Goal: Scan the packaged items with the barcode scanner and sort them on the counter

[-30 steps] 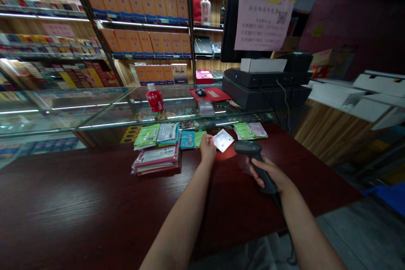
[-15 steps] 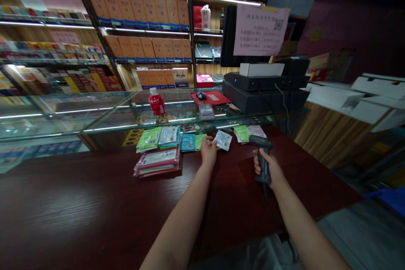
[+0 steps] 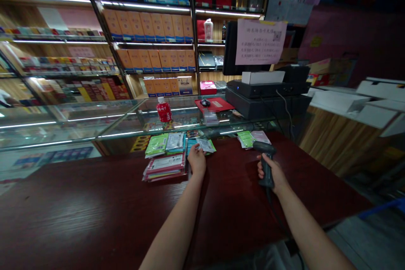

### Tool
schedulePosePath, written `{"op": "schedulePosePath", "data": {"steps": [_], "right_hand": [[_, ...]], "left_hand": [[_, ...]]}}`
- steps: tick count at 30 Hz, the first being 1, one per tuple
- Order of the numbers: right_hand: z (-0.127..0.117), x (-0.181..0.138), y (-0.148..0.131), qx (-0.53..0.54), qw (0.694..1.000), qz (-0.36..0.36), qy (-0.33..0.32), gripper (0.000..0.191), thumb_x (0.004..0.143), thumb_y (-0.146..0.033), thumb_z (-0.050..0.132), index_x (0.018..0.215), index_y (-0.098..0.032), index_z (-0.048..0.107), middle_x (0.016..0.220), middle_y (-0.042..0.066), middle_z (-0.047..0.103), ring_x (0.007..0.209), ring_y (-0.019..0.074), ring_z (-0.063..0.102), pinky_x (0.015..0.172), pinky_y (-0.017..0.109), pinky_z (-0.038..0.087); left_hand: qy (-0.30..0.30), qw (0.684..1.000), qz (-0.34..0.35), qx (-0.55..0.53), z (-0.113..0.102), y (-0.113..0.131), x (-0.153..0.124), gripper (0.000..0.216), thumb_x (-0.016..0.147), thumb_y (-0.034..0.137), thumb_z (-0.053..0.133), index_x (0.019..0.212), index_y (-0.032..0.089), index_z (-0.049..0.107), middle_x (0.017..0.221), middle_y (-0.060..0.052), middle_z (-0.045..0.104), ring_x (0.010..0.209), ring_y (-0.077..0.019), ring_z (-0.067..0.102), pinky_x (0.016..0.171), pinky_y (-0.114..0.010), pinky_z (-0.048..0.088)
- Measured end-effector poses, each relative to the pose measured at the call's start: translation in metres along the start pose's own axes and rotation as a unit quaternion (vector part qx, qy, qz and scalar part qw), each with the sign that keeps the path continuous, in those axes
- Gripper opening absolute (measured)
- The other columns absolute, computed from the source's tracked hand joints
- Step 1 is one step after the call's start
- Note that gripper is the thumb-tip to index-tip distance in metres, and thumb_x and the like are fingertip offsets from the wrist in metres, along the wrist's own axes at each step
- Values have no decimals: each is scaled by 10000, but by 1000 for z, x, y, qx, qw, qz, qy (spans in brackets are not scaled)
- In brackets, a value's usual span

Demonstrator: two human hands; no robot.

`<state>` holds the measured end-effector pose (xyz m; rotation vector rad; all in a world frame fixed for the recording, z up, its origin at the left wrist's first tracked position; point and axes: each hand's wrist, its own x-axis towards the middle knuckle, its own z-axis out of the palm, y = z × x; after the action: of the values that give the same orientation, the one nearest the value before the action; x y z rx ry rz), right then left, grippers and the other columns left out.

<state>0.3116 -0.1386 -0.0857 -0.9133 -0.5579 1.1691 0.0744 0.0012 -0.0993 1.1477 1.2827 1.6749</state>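
Note:
My left hand [image 3: 197, 163] is closed at the left edge of a small silver-white packet [image 3: 203, 145], which lies over a green packet [image 3: 211, 148] and beside a blue packet [image 3: 191, 144]. Part of the blue packet is hidden behind the fingers. To the left are more green packets [image 3: 156, 144], another silver packet [image 3: 175, 141] and a stack of larger red-edged packets [image 3: 167, 164]. In my right hand [image 3: 276, 176] is a dark corded barcode scanner [image 3: 266, 164], gripped by its handle and held upright. Past its head lie a green packet [image 3: 245, 139] and a pinkish packet [image 3: 261, 136].
Behind the dark red table [image 3: 95, 211] stands a glass counter [image 3: 136, 122] with a red drink bottle [image 3: 163, 109], a mouse [image 3: 205, 102] and a red folder [image 3: 221, 104]. A monitor [image 3: 230, 50] and black cash drawer [image 3: 253, 103] are on the right. The scanner cable [image 3: 275, 211] hangs over the front edge.
My left hand has moved the silver packet leftward from the bare table onto the green and blue packets. The scanner stays in my right hand. The view has tilted slightly upward.

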Motion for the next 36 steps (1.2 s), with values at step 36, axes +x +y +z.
{"op": "schedulePosePath", "data": {"steps": [36], "right_hand": [[0,10,-38,32,999,-5,-30,362,666,-371,791,941,-221,608,616,-52,580,494,90,542,468,218,514]], "left_hand": [[-173,803,285,493,-6,23,-23,358,821,100,447,1084,202,668,1257,-131,569,1279,-282,423,1065,-442,332]]}}
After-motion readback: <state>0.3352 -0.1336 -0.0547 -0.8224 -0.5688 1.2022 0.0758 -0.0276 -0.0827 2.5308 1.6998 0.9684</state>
